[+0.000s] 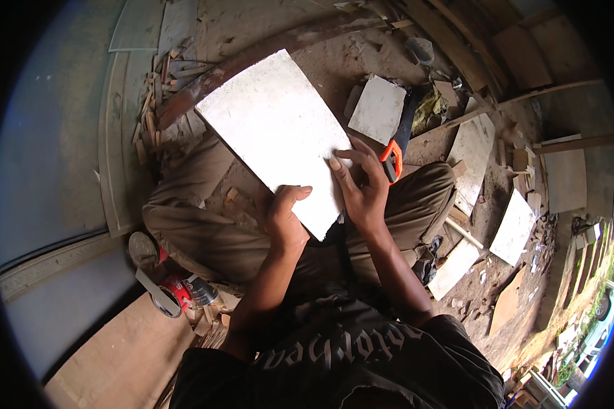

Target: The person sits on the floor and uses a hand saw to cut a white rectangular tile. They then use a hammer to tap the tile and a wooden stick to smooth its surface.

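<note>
In the head view, a white board (273,123) is held above the lap (232,235), its near end pinched by the left hand (286,219) and right hand (366,194), some fingers hidden beneath. Handling seems in hand; for any turning, both grips should be kept steady.

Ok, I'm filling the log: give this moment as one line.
left hand: holding white board; right hand: same board; orange handle: near right hand

we hold a flat white rectangular board (278,133), faintly specked, above our folded legs (208,230), its far end angled left.
</note>
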Demonstrator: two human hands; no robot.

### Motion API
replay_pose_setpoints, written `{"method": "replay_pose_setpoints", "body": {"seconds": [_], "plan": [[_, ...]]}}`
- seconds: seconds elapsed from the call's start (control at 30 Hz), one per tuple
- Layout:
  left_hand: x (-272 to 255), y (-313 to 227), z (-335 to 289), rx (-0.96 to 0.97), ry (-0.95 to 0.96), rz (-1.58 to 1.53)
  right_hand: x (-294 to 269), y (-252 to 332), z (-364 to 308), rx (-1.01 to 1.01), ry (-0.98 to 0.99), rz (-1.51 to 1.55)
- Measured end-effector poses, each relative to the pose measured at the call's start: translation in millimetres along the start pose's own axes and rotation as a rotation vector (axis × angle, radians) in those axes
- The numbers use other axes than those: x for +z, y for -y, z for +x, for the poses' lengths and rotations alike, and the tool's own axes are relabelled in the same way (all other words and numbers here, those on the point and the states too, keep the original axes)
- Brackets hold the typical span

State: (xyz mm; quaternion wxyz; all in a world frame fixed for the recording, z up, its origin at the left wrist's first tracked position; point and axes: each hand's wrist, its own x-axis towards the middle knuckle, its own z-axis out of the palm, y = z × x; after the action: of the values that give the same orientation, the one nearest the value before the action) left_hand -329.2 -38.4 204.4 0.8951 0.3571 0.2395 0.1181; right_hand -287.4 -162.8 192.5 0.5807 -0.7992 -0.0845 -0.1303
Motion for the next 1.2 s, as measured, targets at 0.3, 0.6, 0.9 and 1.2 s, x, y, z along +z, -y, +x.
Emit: {"method": "replay_pose_setpoints", "body": {"seconds": [0.3, 0.6, 0.9, 1.2], "plan": [[10, -13, 0, 0.025, -0.065, -0.028, -4, 12, 7, -0.055, 0.095, -0.022], [-1, -13, 18, -0.026, 0.001, -0.095, 4, 15, -12, -0.229, 0.012, -0.121], [-1, -14, 9, 0.014, 0.021, -0.008, -8, 11, 10, -0.231, 0.086, -0.221], [-12, -11, 13, 0.009, 0.029, 0.043, -5, -1, 23, -0.073, -0.006, -0.136]]}}
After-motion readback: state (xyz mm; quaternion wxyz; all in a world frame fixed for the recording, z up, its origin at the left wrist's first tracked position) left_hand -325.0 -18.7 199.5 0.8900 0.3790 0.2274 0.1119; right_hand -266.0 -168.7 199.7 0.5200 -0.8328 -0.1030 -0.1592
